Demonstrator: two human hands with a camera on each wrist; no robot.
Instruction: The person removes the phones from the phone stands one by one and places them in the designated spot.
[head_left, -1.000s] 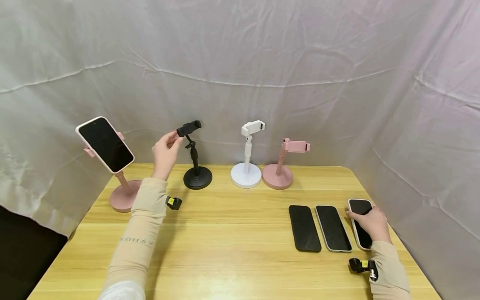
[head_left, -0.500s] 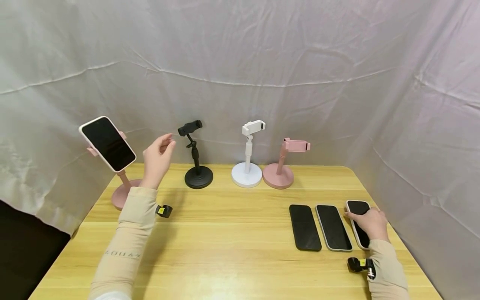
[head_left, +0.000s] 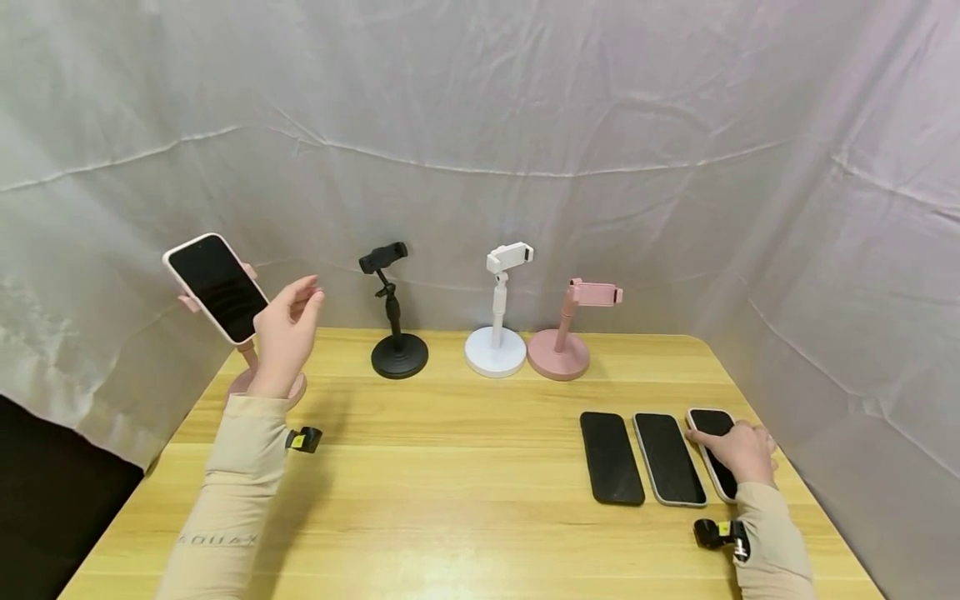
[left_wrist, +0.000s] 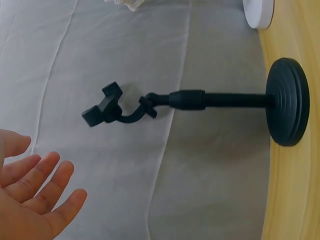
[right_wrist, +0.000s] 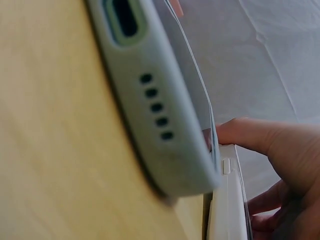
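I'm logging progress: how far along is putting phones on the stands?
One phone sits clamped in the left pink stand. The right hand grips the rightmost phone; the left hand is open, holding nothing. The black stand, white stand and other pink stand are unfilled.

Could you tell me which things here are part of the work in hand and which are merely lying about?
In hand:
right hand on the rightmost phone
left hand, open, near the black stand

Lying about:
white stand
two other flat phones

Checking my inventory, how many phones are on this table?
4: one phone clamped in the left pink stand, three flat near the right edge, the rightmost under the right hand.
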